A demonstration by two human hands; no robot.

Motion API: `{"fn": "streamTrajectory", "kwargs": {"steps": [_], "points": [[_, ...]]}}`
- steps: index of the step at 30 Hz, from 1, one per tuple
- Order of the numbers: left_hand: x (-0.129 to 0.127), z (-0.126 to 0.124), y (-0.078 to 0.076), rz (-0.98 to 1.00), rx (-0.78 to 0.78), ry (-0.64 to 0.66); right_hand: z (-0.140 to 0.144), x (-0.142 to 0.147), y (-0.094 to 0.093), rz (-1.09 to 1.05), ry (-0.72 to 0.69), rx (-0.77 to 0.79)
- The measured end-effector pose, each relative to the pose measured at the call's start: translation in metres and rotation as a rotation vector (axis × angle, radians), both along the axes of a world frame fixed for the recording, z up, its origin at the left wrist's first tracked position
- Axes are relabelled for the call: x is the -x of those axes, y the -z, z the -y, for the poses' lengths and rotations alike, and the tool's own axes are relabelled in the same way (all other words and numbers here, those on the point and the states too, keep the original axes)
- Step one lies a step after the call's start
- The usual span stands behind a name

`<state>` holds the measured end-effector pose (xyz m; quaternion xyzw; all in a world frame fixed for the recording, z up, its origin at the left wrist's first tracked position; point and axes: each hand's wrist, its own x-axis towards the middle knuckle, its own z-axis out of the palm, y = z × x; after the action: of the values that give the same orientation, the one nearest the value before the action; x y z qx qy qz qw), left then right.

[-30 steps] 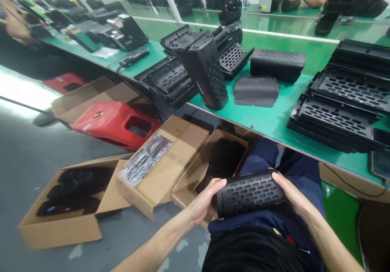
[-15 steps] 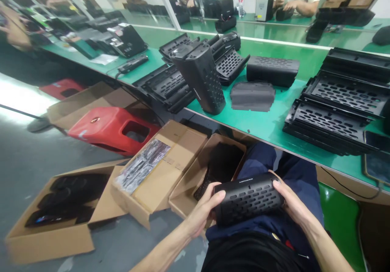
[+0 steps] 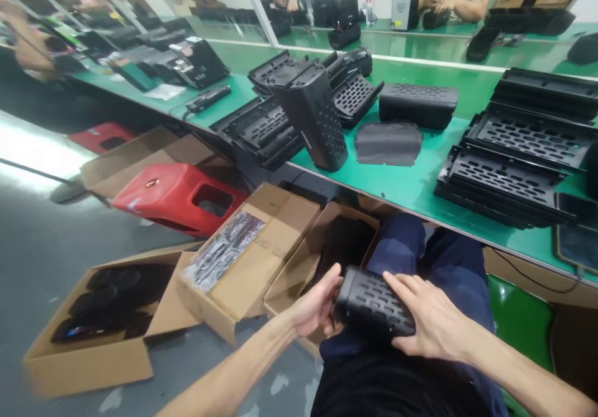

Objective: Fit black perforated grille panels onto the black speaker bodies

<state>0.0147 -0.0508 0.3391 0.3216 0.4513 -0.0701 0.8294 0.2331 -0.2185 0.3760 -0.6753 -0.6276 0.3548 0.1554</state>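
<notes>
A black perforated plastic casing (image 3: 374, 308) lies over my lap, tilted, with its closed end cap to the left. My right hand (image 3: 430, 314) is wrapped over its right part, thumb low and fingers across the slotted face. Beside the left end, my left hand (image 3: 315, 308) is half curled, its thumb and fingers apart; whether it touches the end cap is hard to tell. On the table edge ahead stands a similar casing (image 3: 317, 121) upright. Right of it lie a dark flat sheet (image 3: 389, 144) and another closed casing (image 3: 418, 105).
Stacked slotted half-shells (image 3: 509, 180) and a phone (image 3: 577, 236) are on the green table (image 3: 411, 186) at right. More shells (image 3: 266, 124) lie at left. Cardboard boxes (image 3: 88, 367) and a red stool (image 3: 177, 196) are on the floor. Co-workers sit across the table.
The casing has turned so its end cap and slots face more toward me. My right hand has moved over its face; my left hand has loosened from the left end.
</notes>
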Motion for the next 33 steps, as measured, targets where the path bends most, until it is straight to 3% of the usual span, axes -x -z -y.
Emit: {"fn": "streamTrajectory", "kwargs": {"steps": [5, 8, 14, 19, 26, 30, 33], "points": [[-0.031, 0.04, 0.011, 0.279, -0.229, -0.545, 0.017, -0.003, 0.012, -0.416, 0.291, 0.038], [-0.052, 0.06, 0.016, 0.297, -0.236, -0.649, 0.029, 0.0, 0.016, -0.508, 0.371, 0.023], [-0.067, 0.057, 0.026, 0.293, -0.211, -0.576, 0.034, -0.013, 0.023, -0.873, 0.431, 0.083], [-0.069, 0.052, 0.032, 0.22, -0.224, -0.547, 0.031, -0.025, 0.025, -1.021, 0.421, 0.074], [-0.071, 0.046, 0.023, 0.119, -0.21, -0.5, 0.026, -0.025, 0.025, -1.177, 0.403, 0.057], [-0.074, 0.041, 0.017, 0.071, -0.287, -0.508, 0.022, -0.024, 0.027, -1.1, 0.422, 0.019], [-0.07, 0.035, 0.012, 0.074, -0.231, -0.489, 0.022, -0.023, 0.033, -1.152, 0.482, 0.051]]}}
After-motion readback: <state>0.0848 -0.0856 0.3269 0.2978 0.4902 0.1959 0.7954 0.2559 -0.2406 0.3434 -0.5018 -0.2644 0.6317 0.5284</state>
